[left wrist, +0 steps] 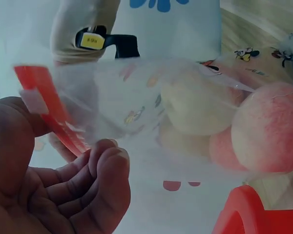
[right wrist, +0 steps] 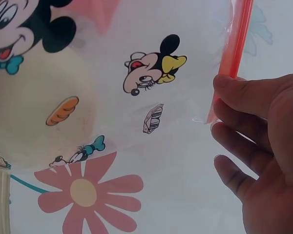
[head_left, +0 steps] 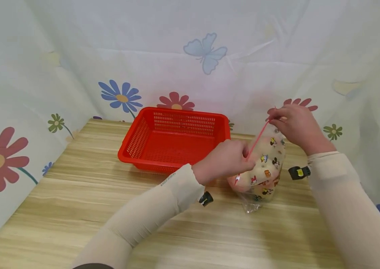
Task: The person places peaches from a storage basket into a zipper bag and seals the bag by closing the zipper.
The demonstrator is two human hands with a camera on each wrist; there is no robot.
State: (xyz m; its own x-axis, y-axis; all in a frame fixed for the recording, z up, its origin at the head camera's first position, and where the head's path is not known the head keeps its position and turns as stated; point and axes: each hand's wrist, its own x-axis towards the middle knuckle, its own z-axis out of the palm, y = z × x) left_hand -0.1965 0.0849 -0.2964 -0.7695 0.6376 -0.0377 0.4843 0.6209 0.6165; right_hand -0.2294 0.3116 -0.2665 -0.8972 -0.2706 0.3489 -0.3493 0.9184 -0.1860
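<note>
A clear zip bag printed with cartoon figures hangs low over the table's right side, with several pink and cream peaches inside. Its red zip strip runs taut between both hands. The left hand pinches the nearer end of the strip, where a pale slider shows by the thumb in the left wrist view. At the far end, thumb and forefinger of the right hand grip the strip's corner. The right hand's other fingers are loosely bent below it in the right wrist view.
A red plastic basket with slotted walls stands left of the bag, close to the left hand. Wood-grain table stretches below and to the left. A flower-printed curtain closes off the back and sides.
</note>
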